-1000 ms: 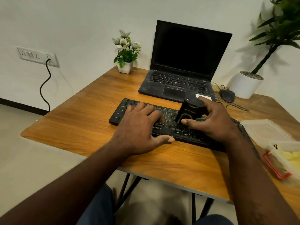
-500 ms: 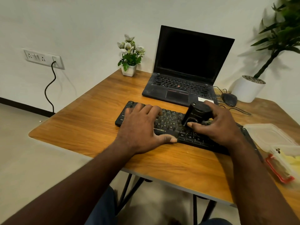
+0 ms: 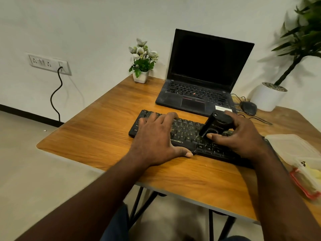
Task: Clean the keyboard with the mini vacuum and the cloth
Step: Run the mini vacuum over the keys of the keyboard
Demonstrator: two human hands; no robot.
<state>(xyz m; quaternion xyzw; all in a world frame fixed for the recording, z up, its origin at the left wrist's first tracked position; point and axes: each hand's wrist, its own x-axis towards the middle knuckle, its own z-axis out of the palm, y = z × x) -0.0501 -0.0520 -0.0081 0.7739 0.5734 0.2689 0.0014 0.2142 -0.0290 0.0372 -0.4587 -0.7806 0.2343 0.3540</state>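
Right hand (image 3: 243,136), gripping the mini vacuum (image 3: 217,124), seems barely shifted along the keyboard (image 3: 184,129); left hand (image 3: 154,136) stays flat.

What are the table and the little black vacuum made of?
The table looks like wood or a wood-look top: orange-brown with grain streaks and a soft sheen. The mini vacuum in the right hand looks like hard black plastic, mostly matte with faint highlights.
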